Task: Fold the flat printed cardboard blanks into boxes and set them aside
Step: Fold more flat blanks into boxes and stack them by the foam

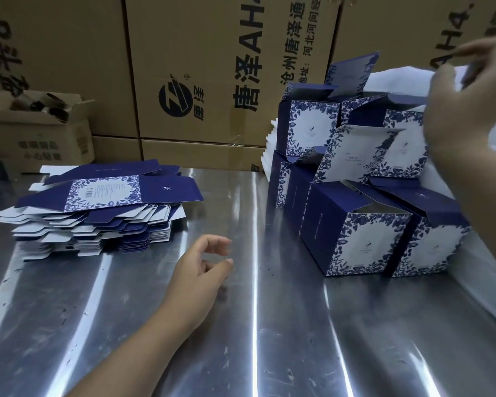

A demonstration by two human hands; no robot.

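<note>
Head view: seemingly setting aside; right grip (464, 110) pinching box (471, 73) at two o'clock, left grip (196, 279) slack, empty. Next: fetching blank (106, 193) at ten o'clock.

Bright steel, matt card: the surfaces on the bench

The table (269, 325) is bare sheet metal, glossy and streaked with glare, its polish dulled by fine scuffs and specks. At 10 o'clock the flat blanks (103, 196) are thin printed card, with smooth, low-sheen navy and floral faces and plain white undersides. The folded boxes (352, 233) at 2 o'clock are the same smooth card. Across 12 o'clock stand cartons (212, 67) of brown corrugated board, matt and dull, their seams sealed with clear shiny tape (238, 121). Behind the boxes lies a white sheet (398, 78) — smooth, its material unclear.
</note>
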